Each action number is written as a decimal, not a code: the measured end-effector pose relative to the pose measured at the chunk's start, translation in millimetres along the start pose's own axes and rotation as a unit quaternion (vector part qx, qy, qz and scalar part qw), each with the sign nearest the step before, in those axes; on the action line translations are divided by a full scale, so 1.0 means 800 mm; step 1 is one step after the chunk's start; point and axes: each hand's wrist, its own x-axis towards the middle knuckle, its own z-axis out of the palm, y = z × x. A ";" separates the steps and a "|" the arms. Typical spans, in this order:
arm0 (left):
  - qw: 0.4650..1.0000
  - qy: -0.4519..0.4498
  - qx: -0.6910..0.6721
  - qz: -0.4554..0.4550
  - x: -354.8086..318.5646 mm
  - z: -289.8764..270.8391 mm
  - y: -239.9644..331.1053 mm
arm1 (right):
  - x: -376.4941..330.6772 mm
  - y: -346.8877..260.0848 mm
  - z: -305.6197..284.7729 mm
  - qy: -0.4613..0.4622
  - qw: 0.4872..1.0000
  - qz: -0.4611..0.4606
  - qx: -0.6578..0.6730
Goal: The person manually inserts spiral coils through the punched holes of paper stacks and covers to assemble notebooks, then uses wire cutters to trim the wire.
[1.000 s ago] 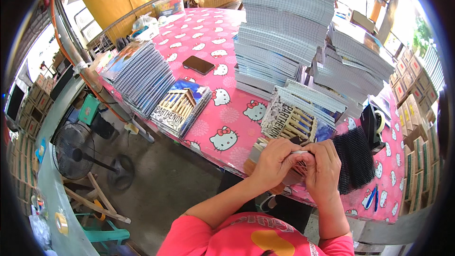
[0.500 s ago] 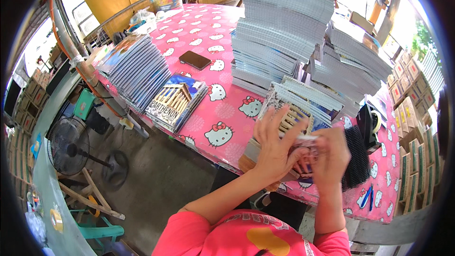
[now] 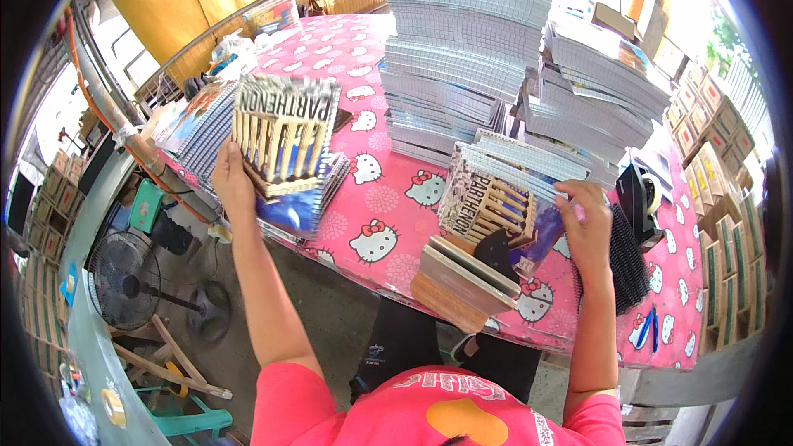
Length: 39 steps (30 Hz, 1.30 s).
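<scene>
My left hand (image 3: pixel 234 180) grips the edge of a notebook (image 3: pixel 281 136) with a temple picture on its cover. It holds the notebook tilted over a short pile of notebooks (image 3: pixel 330 190) at the left of the table. At the right, my right hand (image 3: pixel 588 216) has its fingertips pinched at the edge of another temple-cover notebook (image 3: pixel 496 202), which lies against a slanting row of notebooks (image 3: pixel 537 163). In front of that notebook sits a wooden block (image 3: pixel 462 285) with upright boards and a dark rounded piece (image 3: pixel 496 254).
Tall stacks of notebooks (image 3: pixel 462 41) rise at the back, with more stacks (image 3: pixel 578 99) to their right. Black binding coils (image 3: pixel 625 268), a tape dispenser (image 3: pixel 644 202) and a blue hand tool (image 3: pixel 648 329) lie at the right. A standing fan (image 3: pixel 128 281) is on the floor at the left.
Both hands were together over the wooden block. My left hand has moved left with a notebook to the left pile; my right hand has shifted slightly up and right, uncovering the block.
</scene>
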 end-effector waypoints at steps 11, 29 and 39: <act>0.789 -0.392 0.473 -0.008 -0.070 0.022 -0.117 | 0.002 0.028 0.086 -0.030 0.994 -0.035 -0.102; 0.924 -0.320 -0.195 0.076 -0.165 0.146 0.144 | 0.034 -0.137 -0.044 0.126 0.977 -0.169 0.026; 0.799 -0.451 -0.363 -0.160 -0.203 0.130 0.092 | -0.129 -0.067 -0.025 -0.091 0.955 0.187 0.211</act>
